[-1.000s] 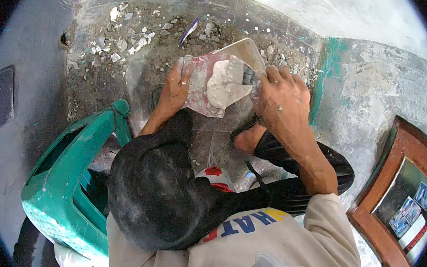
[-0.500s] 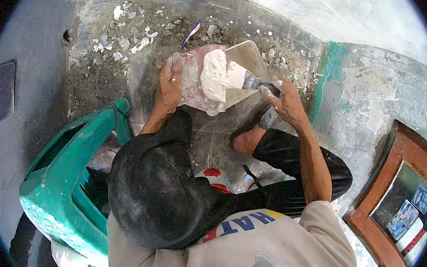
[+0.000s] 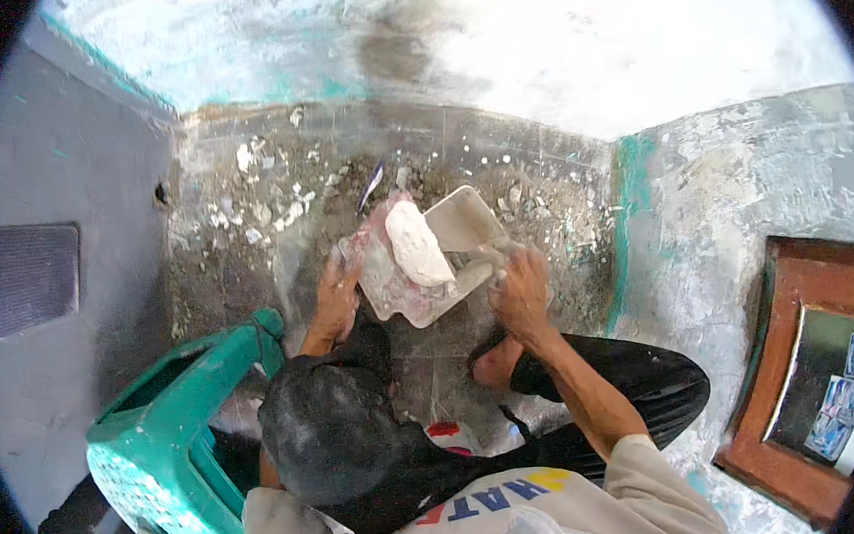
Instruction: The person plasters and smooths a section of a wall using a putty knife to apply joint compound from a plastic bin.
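A rounded mound of white paste (image 3: 417, 246) lies on a pinkish, paste-smeared sheet (image 3: 377, 271), perhaps plastic, over the left part of a shallow beige tray (image 3: 468, 214). At the sheet's left edge, my left hand (image 3: 334, 292) is closed, gripping it by that side. My right hand (image 3: 521, 290), smeared by motion, is closed at the tray's right side around a putty knife. Its grey blade (image 3: 469, 260) reaches left toward the mound; the handle is mostly hidden by my fingers.
Rubble and white flakes (image 3: 287, 213) litter the floor beyond the tray, beside a purple-and-white strip (image 3: 371, 186). A green plastic stool (image 3: 173, 417) stands at left. Patchy walls enclose the corner. A brown wooden frame (image 3: 757, 382) is at right. My bent leg (image 3: 616, 373) lies near the tray.
The view has tilted up, showing more wall. The paste that lay in two lumps by the blade now looks like one mound. My right hand has moved with the putty knife and is blurred.
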### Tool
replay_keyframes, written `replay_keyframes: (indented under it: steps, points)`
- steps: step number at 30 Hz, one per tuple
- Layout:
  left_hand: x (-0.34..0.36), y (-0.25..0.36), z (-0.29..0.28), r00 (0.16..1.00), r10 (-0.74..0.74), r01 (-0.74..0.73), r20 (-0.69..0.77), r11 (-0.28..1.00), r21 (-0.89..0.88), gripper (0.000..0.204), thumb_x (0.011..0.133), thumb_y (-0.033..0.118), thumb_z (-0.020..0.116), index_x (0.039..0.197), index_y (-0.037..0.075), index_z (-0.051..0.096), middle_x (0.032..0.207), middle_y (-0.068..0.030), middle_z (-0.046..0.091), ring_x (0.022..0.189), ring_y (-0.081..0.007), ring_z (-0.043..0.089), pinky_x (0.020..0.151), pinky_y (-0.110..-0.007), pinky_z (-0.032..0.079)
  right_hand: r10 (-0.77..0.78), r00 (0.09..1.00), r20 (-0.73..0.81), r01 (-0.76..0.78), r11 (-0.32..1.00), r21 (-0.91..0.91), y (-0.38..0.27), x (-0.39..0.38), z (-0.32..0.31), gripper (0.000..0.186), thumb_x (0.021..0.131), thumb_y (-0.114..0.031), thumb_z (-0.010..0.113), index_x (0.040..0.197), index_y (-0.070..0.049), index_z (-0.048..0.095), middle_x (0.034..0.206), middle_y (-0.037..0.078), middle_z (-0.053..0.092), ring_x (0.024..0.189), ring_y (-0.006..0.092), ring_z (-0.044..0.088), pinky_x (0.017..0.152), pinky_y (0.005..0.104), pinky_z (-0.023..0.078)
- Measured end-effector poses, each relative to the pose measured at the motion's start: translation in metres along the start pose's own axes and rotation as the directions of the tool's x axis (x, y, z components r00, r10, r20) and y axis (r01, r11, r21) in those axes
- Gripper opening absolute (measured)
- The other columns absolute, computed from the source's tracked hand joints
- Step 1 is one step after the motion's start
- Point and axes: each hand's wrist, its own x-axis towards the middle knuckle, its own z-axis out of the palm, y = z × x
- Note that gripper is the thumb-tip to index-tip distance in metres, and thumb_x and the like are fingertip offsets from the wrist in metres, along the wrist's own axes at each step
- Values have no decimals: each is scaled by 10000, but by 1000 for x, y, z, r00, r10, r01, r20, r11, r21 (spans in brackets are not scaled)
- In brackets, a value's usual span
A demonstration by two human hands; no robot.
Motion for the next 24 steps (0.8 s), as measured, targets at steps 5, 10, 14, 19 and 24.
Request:
replay_keyframes:
  steps: [5, 10, 14, 19, 24]
  points:
    - [-5, 69, 61, 985, -102, 143, 142, 937, -318, 557, 995, 107, 631, 1490, 63, 381, 1362, -113, 607, 1045, -233, 706, 762, -373, 647, 412, 609, 678, -728, -51, 684, 7, -61, 9, 499, 911, -186, 747, 1357, -78, 550, 1189, 124, 614, 1104, 241, 615, 914, 357, 516]
    - [-1, 81, 73, 988, -91, 124, 121, 946, -301, 439, 966, 80, 671, 1352, 59, 464, 1254, -119, 652, 1004, -249, 716, 788, -443, 659, 120, 723, 680, -585, -416, 696, -66, -40, -3, 421, 976, -231, 702, 1305, -35, 526, 1224, 68, 638, 1066, 186, 646, 850, 312, 537]
    - [9, 44, 24, 769, 544, -622, 337, 760, 192, 433, 957, 78, 689, 1338, 66, 483, 1240, -122, 660, 1014, -265, 716, 752, -431, 663, 169, 678, 715, -483, -631, 607, -117, -14, 31, 458, 998, -271, 680, 1356, -46, 504, 1265, 61, 641, 1117, 199, 647, 900, 366, 533]
    - [3, 49, 54, 963, -131, 215, 236, 902, -375, 346, 989, 104, 640, 1302, 69, 494, 1242, -154, 661, 1071, -326, 697, 858, -492, 624, 247, 765, 595, -223, -764, 605, -102, -13, 54, 338, 1030, -225, 620, 1320, -64, 553, 1215, 75, 673, 1082, 230, 676, 946, 411, 547]
    - [5, 50, 25, 831, -340, 498, 441, 808, -315, 392, 1002, 127, 651, 1366, 107, 507, 1257, -193, 636, 1097, -354, 663, 928, -540, 589, 243, 814, 527, -181, -757, 628, -90, -22, 53, 334, 1049, -186, 577, 1349, -41, 553, 1259, 63, 654, 1092, 215, 666, 956, 403, 542]
